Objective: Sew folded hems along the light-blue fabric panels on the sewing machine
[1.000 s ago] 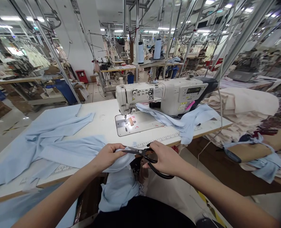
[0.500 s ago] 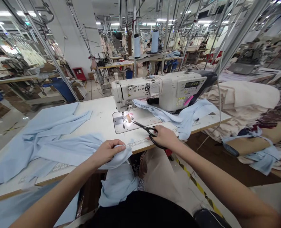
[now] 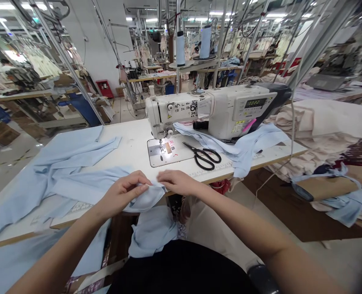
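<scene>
Sewing floor, head-worn view | White sewing machine (image 3: 181,114) on a white bench (image 3: 132,139) | Pale blue fabric (image 3: 147,200) bunched just in front of the machine, its loose length trailing off the bench | Left hand (image 3: 122,192) curled, apparently pinching a fold; right hand (image 3: 176,181), fingers (image 3: 165,176) extended, hold unclear | Risk: the trailing weight could pull the fold free | Fold's edge hidden under the fingers | Scissors (image 3: 199,153) lying closed near the machine

Garment factory, sewing floor. Industrial lockstitch sewing machine (image 3: 211,110) with digital control panel (image 3: 255,103) sits on a white work table (image 3: 132,139), thread cones (image 3: 181,50) on a stand above it. Light-blue fabric (image 3: 76,151) lies on the table, stacked cloth (image 3: 318,126) alongside. Further back: rows of similar stations, hanging garments (image 3: 40,65), overhead metal rails (image 3: 318,45), strip lighting (image 3: 152,19).
</scene>
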A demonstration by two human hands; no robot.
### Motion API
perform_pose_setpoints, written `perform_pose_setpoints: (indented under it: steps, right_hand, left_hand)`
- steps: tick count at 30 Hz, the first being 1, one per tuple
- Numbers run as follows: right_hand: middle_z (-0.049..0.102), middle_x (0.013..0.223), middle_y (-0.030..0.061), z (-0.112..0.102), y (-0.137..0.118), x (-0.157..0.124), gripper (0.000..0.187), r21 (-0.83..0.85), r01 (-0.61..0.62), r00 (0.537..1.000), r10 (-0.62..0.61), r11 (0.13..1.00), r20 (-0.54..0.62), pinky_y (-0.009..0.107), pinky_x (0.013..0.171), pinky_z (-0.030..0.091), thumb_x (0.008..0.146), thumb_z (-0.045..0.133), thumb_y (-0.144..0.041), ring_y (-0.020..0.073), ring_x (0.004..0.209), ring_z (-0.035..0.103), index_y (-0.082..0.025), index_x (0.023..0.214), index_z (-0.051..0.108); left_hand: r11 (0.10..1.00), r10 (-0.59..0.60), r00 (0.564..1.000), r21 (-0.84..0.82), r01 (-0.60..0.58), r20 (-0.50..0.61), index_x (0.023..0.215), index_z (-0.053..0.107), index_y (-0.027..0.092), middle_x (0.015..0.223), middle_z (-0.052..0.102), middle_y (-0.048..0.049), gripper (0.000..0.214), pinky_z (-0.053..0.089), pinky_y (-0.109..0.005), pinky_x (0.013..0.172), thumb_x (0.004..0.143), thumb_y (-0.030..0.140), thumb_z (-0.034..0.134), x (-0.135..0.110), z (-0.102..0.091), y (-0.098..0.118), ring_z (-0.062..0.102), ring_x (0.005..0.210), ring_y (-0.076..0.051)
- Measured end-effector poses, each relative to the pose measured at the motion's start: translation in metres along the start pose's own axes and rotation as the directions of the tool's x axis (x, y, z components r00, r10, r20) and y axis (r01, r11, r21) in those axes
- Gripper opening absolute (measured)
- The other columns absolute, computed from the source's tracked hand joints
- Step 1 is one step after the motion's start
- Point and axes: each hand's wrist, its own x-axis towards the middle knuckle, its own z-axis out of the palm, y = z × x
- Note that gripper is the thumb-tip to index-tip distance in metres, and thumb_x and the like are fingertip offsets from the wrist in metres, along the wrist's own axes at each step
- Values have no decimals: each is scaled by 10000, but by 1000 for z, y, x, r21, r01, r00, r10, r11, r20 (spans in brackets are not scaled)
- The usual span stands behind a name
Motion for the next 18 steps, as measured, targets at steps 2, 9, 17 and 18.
perform_pose_setpoints:
  steps: [2,9,17,18]
  right_hand:
    - [686,761,43,1,-12,-13,322,62,18,995,-12,998,-98,265,687,493,937,438,-287,159,731,636,-165,736,657]
    - [558,1283,130,0,-24,-28,266,-313,383,727,-492,869,-479,422,985,445,855,479,-60,246,1250,451,-183,1044,621]
    - [663,961,62,-41,-37,-47,150,62,247,827,-177,967,-533,379,797,500,864,445,-133,213,922,612,-203,884,575]
    - [650,902,41,-51,-42,-57,127,186,181,845,-56,966,-531,339,733,497,881,457,-167,192,843,608,-213,885,575]
  left_hand:
    - [999,13,1000,-47,-13,-11,837,684,200,837,577,-23,223,423,-241,665,872,371,545,-1,-4,-1,547,739,-146]
    - [946,-7,999,-325,18,34,879,628,167,862,595,-26,242,449,-255,690,853,404,590,25,8,-16,551,762,-148]
    - [876,195,969,471,-101,-155,1303,470,223,1354,493,-100,536,372,-428,1027,800,366,587,-8,22,-34,475,1208,-295]
    - [824,164,958,567,-3,-234,1239,529,216,1270,566,-92,436,387,-423,1006,817,326,517,-22,17,-42,509,1165,-295]
